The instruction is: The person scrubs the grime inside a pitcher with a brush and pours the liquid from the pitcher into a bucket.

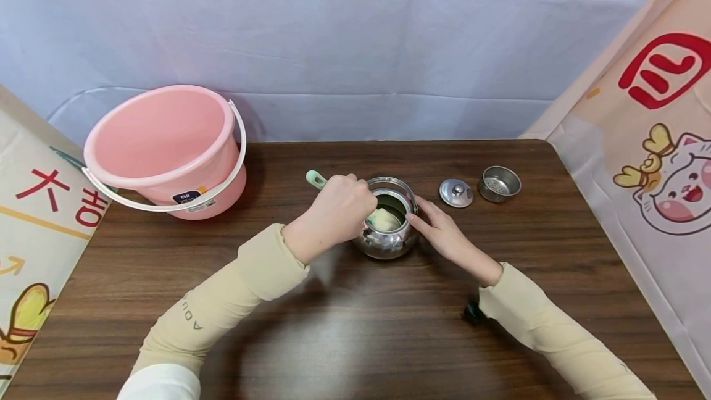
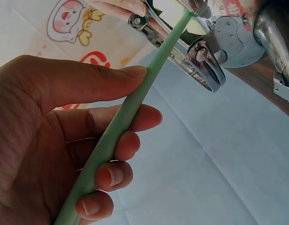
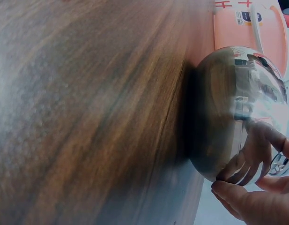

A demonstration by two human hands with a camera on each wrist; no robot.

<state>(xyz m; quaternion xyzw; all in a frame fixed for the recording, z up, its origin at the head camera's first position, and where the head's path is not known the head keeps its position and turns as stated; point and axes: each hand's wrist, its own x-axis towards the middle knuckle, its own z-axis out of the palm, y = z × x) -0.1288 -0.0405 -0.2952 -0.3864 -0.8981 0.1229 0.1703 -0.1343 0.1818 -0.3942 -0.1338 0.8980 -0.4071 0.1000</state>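
Observation:
A shiny stainless steel teapot point(image 1: 389, 242) stands on the table with its lid off and its hoop handle raised at the back. My left hand point(image 1: 344, 205) grips the light green handle point(image 2: 118, 124) of a sponge brush, fingers and thumb wrapped round it. The brush's pale yellow head point(image 1: 384, 220) sits inside the teapot's mouth. On the teapot's right side, my right hand point(image 1: 441, 230) holds it, thumb at the rim and fingers against the outer wall. In the right wrist view, fingertips point(image 3: 228, 192) touch the polished body point(image 3: 219, 112).
A pink bucket point(image 1: 166, 134) with a white handle stands at the table's back left. Right of the teapot lie a round metal lid point(image 1: 456, 193) and a perforated metal strainer point(image 1: 500, 184). A pale cloth point(image 1: 333, 48) hangs behind the wooden table point(image 1: 333, 344).

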